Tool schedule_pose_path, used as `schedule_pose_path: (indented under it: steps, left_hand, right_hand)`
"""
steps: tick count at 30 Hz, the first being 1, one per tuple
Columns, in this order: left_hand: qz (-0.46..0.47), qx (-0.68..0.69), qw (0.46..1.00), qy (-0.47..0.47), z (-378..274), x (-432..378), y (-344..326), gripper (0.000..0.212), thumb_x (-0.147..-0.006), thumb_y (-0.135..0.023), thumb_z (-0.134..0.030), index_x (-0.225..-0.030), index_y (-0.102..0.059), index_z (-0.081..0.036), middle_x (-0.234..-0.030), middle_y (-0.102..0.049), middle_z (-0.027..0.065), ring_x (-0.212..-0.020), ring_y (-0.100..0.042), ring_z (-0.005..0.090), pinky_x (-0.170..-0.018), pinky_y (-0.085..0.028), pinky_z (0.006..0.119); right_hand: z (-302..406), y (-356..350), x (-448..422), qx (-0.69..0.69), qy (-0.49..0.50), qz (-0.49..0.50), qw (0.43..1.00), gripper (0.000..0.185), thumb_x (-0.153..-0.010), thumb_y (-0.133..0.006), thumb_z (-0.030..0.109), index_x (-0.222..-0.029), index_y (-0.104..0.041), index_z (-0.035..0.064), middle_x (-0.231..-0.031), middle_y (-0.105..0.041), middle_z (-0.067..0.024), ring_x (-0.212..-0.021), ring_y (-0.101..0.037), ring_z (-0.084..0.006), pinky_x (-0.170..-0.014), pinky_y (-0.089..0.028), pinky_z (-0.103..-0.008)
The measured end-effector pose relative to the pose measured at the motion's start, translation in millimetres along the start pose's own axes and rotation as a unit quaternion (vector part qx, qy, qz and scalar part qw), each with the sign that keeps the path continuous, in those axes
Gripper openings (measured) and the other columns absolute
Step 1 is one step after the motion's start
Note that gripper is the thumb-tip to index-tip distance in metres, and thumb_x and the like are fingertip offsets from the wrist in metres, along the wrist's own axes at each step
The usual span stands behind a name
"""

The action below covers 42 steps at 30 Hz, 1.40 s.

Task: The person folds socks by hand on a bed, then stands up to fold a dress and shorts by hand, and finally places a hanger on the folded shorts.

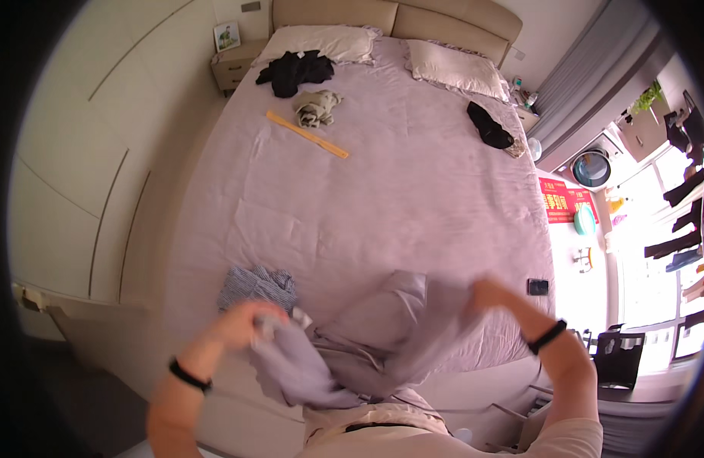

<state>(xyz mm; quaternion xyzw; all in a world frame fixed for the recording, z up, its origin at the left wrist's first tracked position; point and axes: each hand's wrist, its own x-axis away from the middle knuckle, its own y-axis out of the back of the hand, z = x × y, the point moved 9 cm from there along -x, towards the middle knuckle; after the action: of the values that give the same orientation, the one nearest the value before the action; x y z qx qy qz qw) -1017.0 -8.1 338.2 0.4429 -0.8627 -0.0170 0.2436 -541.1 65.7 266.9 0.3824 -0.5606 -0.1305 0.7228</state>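
Observation:
A greyish-purple garment point(374, 343) is spread between my hands, partly over the foot of the bed and partly against my body. My left hand point(254, 323) grips its left end, where a pale edge shows. Raised at the other side, my right hand point(486, 295) holds the cloth too; it is blurred. Just beyond my left hand lies a blue-and-white patterned cloth point(257, 286), bunched up. Both wrists wear black bands.
Farther up the bed point(380, 194) lie a yellow ruler-like strip point(307, 135), a crumpled olive garment point(317, 109), black clothing point(294, 71) and another black item point(490, 126). A phone point(538, 287) rests near the right edge. White wardrobes point(71, 172) line the left.

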Motion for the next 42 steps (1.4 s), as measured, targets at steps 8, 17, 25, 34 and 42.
schedule_pose_path:
  steps: [8,17,25,34,42]
  left_hand:
    - [-0.631,-0.194,0.729,-0.180,-285,200,350,0.038,-0.082,-0.065,-0.003,-0.119,-0.064,-0.012,-0.092,-0.062,0.0015,-0.077,-0.052,0.0098,-0.069,-0.043,0.025]
    - [-0.769,-0.001,0.610,-0.190,-266,439,469,0.033,-0.087,-0.066,-0.017,-0.119,-0.060,-0.009,-0.107,-0.063,0.0007,-0.095,-0.057,0.0114,-0.080,-0.044,0.026]
    - [-0.665,0.039,0.745,-0.030,-74,387,393,0.051,-0.084,-0.065,-0.012,-0.132,-0.050,-0.025,-0.112,-0.059,-0.0059,-0.099,-0.054,0.0098,-0.079,-0.043,0.030]
    - [-0.600,0.228,0.757,0.122,137,293,142,0.036,-0.084,-0.060,-0.005,-0.114,-0.057,-0.025,-0.104,-0.057,-0.0068,-0.100,-0.053,0.0105,-0.079,-0.043,0.030]
    - [-0.563,0.232,0.753,0.249,181,376,26,0.040,-0.077,-0.057,0.001,-0.111,-0.058,-0.020,-0.104,-0.056,-0.0028,-0.097,-0.052,0.0149,-0.079,-0.042,0.034]
  right_hand:
    - [-231,464,302,-0.020,-0.342,-0.714,0.611,0.051,-0.081,-0.060,0.055,-0.110,-0.068,0.0144,-0.100,-0.067,-0.0213,-0.100,-0.063,-0.0371,-0.085,-0.051,-0.0447]
    - [-345,438,567,0.015,-0.327,-0.836,0.442,0.057,-0.090,-0.051,0.053,-0.135,-0.050,0.0187,-0.125,-0.056,-0.0202,-0.117,-0.053,-0.0285,-0.097,-0.041,-0.0355]
    - [-381,240,425,-0.405,-0.010,-0.799,0.445,0.047,-0.096,-0.046,0.039,-0.135,-0.044,0.0128,-0.127,-0.051,-0.0148,-0.118,-0.049,-0.0237,-0.101,-0.038,-0.0358]
    - [-304,-171,269,-0.698,0.040,-0.474,0.535,0.038,-0.102,-0.041,0.024,-0.136,-0.040,0.0065,-0.131,-0.046,-0.0089,-0.119,-0.046,-0.0187,-0.104,-0.036,-0.0362]
    - [-214,-232,312,-0.626,-0.177,-0.264,0.713,0.044,-0.090,-0.054,0.006,-0.132,-0.044,-0.0003,-0.120,-0.058,-0.0145,-0.106,-0.060,-0.0264,-0.088,-0.052,-0.0392]
